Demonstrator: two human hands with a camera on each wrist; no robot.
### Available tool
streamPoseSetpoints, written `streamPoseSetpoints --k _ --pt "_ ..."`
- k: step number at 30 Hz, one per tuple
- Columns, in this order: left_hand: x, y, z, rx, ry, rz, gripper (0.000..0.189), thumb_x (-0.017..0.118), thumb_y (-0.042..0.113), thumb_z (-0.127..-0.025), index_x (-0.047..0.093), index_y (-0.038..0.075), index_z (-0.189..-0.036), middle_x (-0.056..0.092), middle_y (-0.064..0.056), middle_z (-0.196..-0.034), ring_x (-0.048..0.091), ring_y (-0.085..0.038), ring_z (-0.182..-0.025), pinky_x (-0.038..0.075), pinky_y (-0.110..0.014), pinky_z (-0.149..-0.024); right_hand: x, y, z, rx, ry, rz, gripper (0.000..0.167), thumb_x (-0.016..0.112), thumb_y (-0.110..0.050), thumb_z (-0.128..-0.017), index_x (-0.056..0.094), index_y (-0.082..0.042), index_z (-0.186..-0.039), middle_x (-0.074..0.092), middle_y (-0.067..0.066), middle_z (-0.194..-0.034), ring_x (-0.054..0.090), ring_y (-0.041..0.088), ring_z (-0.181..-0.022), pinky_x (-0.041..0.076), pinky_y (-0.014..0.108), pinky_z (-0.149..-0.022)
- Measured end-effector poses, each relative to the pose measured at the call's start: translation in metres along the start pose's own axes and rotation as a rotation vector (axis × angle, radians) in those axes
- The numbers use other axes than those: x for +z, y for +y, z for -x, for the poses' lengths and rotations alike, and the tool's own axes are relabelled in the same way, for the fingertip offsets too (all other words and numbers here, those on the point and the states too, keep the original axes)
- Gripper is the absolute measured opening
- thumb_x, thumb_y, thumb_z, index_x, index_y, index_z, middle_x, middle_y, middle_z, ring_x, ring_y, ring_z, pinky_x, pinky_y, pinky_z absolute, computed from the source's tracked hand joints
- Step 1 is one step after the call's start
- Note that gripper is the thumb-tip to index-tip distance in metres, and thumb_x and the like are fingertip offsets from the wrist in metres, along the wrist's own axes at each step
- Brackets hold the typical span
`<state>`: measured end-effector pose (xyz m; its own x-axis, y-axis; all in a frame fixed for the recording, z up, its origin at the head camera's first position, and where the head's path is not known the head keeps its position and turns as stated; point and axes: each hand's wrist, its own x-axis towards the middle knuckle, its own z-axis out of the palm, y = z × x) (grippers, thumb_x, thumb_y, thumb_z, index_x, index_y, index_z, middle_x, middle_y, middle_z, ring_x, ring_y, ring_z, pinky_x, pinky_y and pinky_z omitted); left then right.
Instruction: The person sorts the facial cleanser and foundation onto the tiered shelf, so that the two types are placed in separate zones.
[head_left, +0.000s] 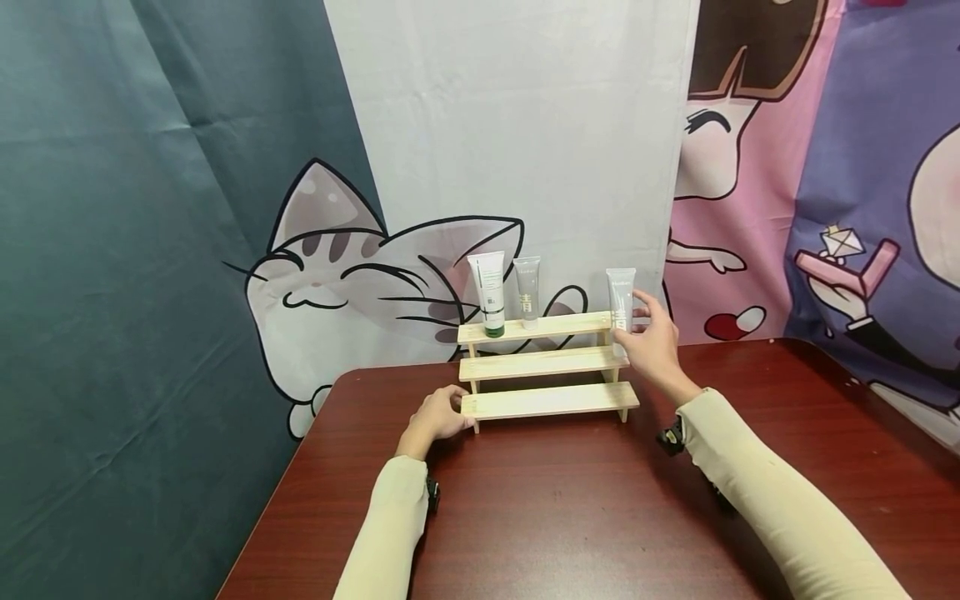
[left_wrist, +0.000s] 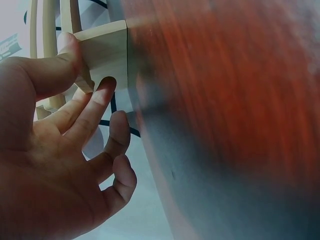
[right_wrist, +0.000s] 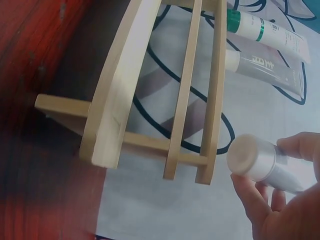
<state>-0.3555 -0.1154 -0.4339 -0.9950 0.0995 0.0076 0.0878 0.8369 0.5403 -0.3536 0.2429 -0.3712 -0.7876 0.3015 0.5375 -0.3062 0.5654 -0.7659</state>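
A three-tier wooden display rack stands on the table. My left hand grips the left end of its lowest shelf, thumb and first fingers at the wood; the other fingers curl loosely beside it. With thumb and fingers my right hand holds a translucent grey squeeze tube, cap downward, by the rack's right end. In the right wrist view its pale round cap is apart from the shelves. On the top shelf stand a white squeeze tube with a green cap and another grey squeeze tube.
The dark red-brown tabletop extends in front of the rack and to both sides. Right behind the table hangs a cartoon-printed cloth backdrop. Both lower shelves hold no tubes.
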Motion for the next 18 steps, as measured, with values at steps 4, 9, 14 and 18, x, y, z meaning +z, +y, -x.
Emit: streamPoseSetpoints --k 4,9,14,18 --pt "0.000 0.000 0.000 0.001 -0.003 0.002 0.048 0.083 0.025 -0.078 0.065 0.018 -0.122 0.068 0.000 -0.113 0.060 -0.024 -0.109 0.043 -0.056 -0.086 0.005 -0.002 -0.001 -0.008 0.024 -0.026 0.073 0.076 -0.001 -0.079 0.048 -0.012 -0.145 0.061 0.020 -0.114 0.067 0.037 -0.091 0.051 0.037 -0.074" --pt "0.001 0.000 -0.001 -0.003 0.001 -0.002 0.048 0.083 0.025 -0.078 0.065 0.018 -0.122 0.068 0.001 -0.112 0.060 -0.024 -0.107 0.043 -0.056 -0.085 0.011 -0.006 -0.003 -0.028 0.048 -0.075 0.072 0.075 0.001 -0.079 0.048 -0.011 -0.145 0.060 0.022 -0.115 0.066 0.040 -0.093 0.052 0.045 -0.079" --pt "0.000 0.001 0.001 -0.006 -0.002 0.003 0.047 0.083 0.025 -0.079 0.065 0.018 -0.122 0.068 0.000 -0.112 0.060 -0.024 -0.108 0.043 -0.057 -0.086 0.016 -0.009 -0.003 -0.052 0.055 -0.132 0.073 0.075 0.003 -0.080 0.047 -0.010 -0.146 0.057 0.024 -0.117 0.063 0.041 -0.095 0.051 0.047 -0.080" --pt "0.001 0.001 -0.001 -0.006 0.002 0.001 0.048 0.083 0.026 -0.079 0.065 0.018 -0.122 0.068 0.001 -0.112 0.060 -0.024 -0.107 0.044 -0.056 -0.085 0.019 -0.008 -0.005 -0.073 0.062 -0.154 0.074 0.076 0.002 -0.081 0.046 -0.012 -0.147 0.056 0.023 -0.118 0.063 0.039 -0.097 0.049 0.039 -0.077"
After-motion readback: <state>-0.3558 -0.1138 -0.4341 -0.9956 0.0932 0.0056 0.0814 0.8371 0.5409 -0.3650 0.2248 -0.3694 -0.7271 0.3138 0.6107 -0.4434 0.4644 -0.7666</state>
